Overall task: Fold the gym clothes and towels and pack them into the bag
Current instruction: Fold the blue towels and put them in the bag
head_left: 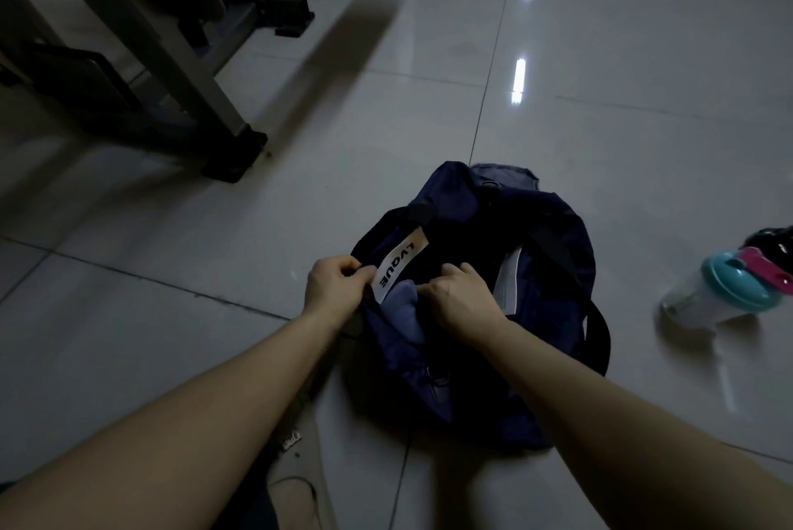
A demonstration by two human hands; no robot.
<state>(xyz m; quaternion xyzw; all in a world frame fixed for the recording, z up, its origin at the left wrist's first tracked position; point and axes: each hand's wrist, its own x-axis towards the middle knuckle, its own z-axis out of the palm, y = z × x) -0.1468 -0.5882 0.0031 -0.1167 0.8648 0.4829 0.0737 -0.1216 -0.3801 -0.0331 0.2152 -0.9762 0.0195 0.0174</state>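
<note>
Two hands: left hand [332,287] is pinched on the bag [558,229] rim; right hand [455,297] is curled in the opening, its hold cannot be told.
Place: bag is set on the floor [171,229].
Contents: blue garment [405,308] is tucked inside; judged soft and light, best gripped at its folds.

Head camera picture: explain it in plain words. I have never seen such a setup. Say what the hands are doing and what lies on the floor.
No machine here: a person wears one camera on the head, looking down at two bare arms. On the pale glossy tiled floor lies a dark navy fabric gym bag with a white label reading LVQUE; blue-grey cloth shows in its opening. The left grip, simply the left hand, pinches the bag's edge beside the label. The right grip curls its fingers on dark fabric at the opening's other side. To the right rests a clear shaker bottle with a teal lid. A grey metal gym frame stands upper left.
</note>
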